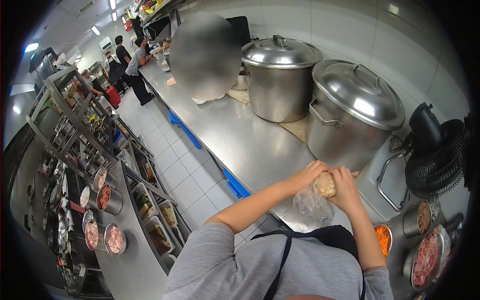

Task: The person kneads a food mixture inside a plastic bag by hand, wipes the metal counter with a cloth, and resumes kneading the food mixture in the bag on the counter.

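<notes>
1. A pale food bundle is held above the near end of the steel counter, just beside the nearer lidded pot.
2. The bundle is gripped from both sides: its upper left edge is closed on by the left hand, and its other side is wrapped by the right hand. How hard it is squeezed cannot be told.
3. Clear plastic is bunched below it, loose and crumpled; whether the upper face is covered by film cannot be made out.
4. By its size against the palms, the bundle is judged light; by its lumpy surface, it is judged soft and easily crushed or broken.
5. The film is judged thin, slippery and easily torn. The bundle is best supported broadly from both sides, with the plastic pinched only at its loose folds, since little weight can be trusted to it.
</notes>
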### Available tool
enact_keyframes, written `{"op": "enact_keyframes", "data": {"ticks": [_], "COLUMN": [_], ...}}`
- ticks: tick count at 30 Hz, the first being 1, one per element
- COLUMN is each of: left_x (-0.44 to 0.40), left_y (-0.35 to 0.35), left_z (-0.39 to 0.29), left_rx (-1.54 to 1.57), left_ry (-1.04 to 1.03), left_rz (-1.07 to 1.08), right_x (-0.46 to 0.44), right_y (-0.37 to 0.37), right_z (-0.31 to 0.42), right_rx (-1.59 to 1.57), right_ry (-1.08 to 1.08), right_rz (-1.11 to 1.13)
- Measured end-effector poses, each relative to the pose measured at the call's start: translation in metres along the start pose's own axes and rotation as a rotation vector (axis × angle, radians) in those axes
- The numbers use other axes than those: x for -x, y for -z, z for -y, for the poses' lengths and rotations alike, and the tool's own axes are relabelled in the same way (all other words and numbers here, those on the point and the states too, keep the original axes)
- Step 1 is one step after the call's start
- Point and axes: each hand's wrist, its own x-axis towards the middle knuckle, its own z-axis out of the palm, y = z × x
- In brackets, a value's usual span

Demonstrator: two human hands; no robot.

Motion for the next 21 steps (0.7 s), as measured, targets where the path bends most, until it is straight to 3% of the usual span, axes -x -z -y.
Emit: {"op": "enact_keyframes", "data": {"ticks": [6, 13, 16, 21], "left_x": [0.008, 0.022, 0.034, 0.049], "left_y": [-0.019, -0.009, -0.008, -0.003], "left_z": [0.022, 0.016, 0.023, 0.029], "left_rx": [0.047, 0.076, 0.179, 0.194], "left_ry": [0.027, 0.112, 0.268, 0.216], "left_rz": [-0.085, -0.023, 0.033, 0.035], "right_x": [-0.001, -0.011, -0.022, -0.035], "right_y": [-0.018, -0.018, -0.022, -0.031], "right_z": [-0.004, 0.001, 0.003, 0.005], "right_rx": [0.05, 0.132, 0.158, 0.12], "right_ry": [-0.057, 0.073, 0.141, 0.214], "right_rz": [0.052, 0.253, 0.338, 0.441]}}
